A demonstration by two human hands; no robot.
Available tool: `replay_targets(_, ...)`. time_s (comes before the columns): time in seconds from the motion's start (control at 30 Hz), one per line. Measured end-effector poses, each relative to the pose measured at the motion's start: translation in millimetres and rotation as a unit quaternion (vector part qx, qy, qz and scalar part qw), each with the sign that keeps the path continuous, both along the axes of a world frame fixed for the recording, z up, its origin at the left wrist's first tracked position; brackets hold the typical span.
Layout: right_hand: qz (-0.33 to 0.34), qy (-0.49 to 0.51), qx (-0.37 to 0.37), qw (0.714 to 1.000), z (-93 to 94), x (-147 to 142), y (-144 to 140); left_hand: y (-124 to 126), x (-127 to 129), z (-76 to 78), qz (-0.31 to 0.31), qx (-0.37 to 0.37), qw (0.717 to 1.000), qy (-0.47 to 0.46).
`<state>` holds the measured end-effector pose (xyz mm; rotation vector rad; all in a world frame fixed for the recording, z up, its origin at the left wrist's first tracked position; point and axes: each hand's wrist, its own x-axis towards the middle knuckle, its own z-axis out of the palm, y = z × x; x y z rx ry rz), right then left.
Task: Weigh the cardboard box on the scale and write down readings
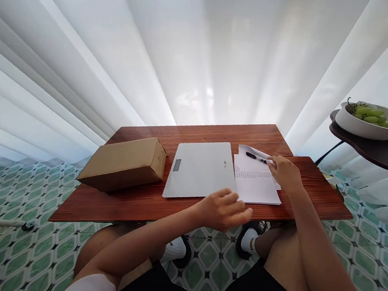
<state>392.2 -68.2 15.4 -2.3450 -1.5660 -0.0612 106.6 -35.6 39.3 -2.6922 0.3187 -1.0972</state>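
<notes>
My right hand is over the right side of some white paper sheets, with thumb and fingers pinched at the near end of a black pen. The pen lies slanted across the top of the sheets, which carry rows of small writing. My left hand hovers at the table's front edge, by the near corner of a flat white scale. Its fingers are loosely bent and apart, with nothing in them. The scale has a small grey display on its left side.
A closed brown cardboard box stands on the left of the reddish wooden table. At the far right, a white bowl of green grapes sits on a dark stand. White curtains hang behind.
</notes>
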Motion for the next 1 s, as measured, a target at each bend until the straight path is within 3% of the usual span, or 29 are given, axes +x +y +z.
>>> replay_targets(0.17,-0.023,-0.008,-0.035,0.999,-7.6,15,2,-20,53,-24.9,-0.046,0.057,0.992,0.098)
replay_targets(0.33,-0.019,-0.020,-0.053,0.998,-15.4,18,5,-25,80,-42.0,-0.042,0.058,0.988,0.135)
replay_targets(0.6,0.001,-0.047,-0.050,0.998,-23.8,14,14,-27,79,-58.6,-0.006,0.021,0.982,0.189)
replay_targets(0.9,-0.008,-0.098,-0.023,0.995,-28.9,16,11,-28,77,-70.1,-0.010,-0.015,0.980,0.199)
replay_targets(1.0,-0.029,-0.086,0.023,0.996,-25.2,15,5,-28,78,-70.4,-0.010,-0.012,0.979,0.204)
